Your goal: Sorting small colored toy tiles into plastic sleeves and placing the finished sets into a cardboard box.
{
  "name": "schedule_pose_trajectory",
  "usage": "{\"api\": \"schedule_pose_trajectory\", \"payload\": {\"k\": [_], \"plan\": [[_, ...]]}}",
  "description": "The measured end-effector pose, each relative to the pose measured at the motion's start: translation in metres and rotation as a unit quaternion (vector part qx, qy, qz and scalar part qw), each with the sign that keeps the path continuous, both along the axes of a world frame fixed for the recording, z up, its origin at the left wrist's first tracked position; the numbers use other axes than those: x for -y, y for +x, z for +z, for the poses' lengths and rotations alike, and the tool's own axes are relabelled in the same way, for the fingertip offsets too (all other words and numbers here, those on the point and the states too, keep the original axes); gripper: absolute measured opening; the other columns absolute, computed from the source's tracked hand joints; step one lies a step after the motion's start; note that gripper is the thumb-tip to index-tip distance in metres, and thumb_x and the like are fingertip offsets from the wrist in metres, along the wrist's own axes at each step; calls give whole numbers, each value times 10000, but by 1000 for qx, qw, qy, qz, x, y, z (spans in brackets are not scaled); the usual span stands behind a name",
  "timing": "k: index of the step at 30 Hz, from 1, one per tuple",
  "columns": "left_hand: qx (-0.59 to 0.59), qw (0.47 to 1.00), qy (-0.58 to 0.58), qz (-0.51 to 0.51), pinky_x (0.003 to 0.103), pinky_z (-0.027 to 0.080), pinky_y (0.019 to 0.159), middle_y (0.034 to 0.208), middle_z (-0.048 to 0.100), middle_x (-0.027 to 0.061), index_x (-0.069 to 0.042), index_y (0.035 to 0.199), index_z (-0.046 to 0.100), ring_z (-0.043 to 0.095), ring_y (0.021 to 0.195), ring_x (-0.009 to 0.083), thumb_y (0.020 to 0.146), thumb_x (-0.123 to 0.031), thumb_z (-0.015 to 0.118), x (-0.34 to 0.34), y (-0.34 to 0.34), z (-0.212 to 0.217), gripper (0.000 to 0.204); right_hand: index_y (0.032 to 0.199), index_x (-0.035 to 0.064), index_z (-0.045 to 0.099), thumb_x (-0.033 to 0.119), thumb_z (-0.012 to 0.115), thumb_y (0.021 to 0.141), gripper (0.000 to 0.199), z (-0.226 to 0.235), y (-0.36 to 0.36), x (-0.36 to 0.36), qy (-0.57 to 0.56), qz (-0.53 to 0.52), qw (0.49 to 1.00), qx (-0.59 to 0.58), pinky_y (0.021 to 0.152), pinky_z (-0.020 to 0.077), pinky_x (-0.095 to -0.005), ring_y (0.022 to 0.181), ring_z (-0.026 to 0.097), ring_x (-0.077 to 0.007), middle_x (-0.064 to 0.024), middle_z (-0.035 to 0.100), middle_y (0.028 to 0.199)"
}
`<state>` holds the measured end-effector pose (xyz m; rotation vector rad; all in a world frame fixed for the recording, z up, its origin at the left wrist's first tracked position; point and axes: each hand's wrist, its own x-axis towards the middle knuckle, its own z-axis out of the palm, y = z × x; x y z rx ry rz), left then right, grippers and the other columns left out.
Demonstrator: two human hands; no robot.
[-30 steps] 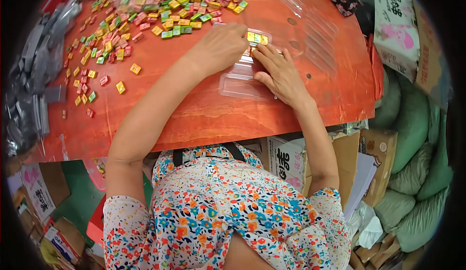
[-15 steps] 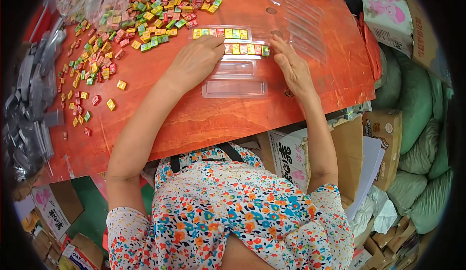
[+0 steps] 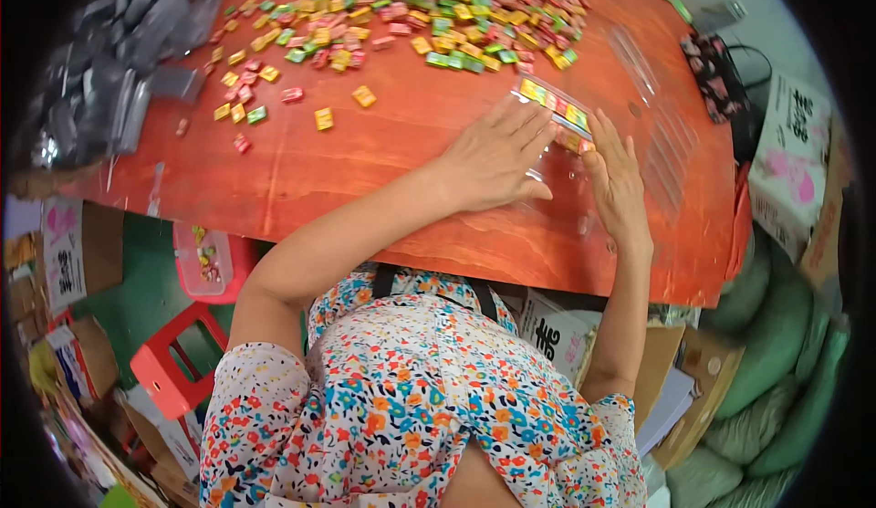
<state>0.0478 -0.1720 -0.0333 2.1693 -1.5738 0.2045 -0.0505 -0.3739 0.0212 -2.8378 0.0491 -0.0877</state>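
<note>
My left hand (image 3: pixel 497 157) lies over the clear plastic trays, its fingers stretched out and the thumb apart, holding nothing I can see. Upright at the right ends of the trays is my right hand (image 3: pixel 618 179), open, its fingertips touching or very near them. Beyond my fingers, a filled tray (image 3: pixel 557 104) holds a row of small yellow, green and red block-shaped packets. A second row of packets (image 3: pixel 573 142) shows only partly between the two hands. Clear plastic (image 3: pixel 540 163) shows beside my left fingers, mostly covered by that hand.
Loose coloured packets (image 3: pixel 397 29) are heaped across the far side of the red table (image 3: pixel 383 157). Dark plastic pieces (image 3: pixel 109 88) pile up at the left. More clear trays (image 3: pixel 673 163) lie at the right. Below are a red stool (image 3: pixel 173 371) and a bin (image 3: pixel 203 266) holding packets.
The view has turned, so the table appears shifted right and tilted. My left hand has gone from the second row's left end to lying stretched over the trays. My right hand stays at their right ends.
</note>
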Motion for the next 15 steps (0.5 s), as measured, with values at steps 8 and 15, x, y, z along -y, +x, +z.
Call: {"api": "schedule_pose_trajectory", "payload": {"k": [8, 15], "plan": [[86, 948, 97, 292, 537, 202, 1167, 1492, 394, 222, 27, 1406, 436, 304, 1424, 374, 936, -510, 530, -133, 28, 15, 719, 1477, 130, 383, 514, 413, 1001, 612, -25, 140, -102, -23, 198, 974, 107, 1133, 269, -551, 1417, 315, -366, -166, 322, 1546], [-4, 936, 90, 341, 523, 187, 1175, 1556, 277, 221, -9, 1483, 326, 244, 1451, 376, 963, -454, 526, -171, 2, -1, 713, 1465, 243, 418, 584, 398, 980, 593, -43, 180, -142, -111, 202, 972, 47, 1123, 216, -621, 1443, 259, -359, -128, 291, 1569]]}}
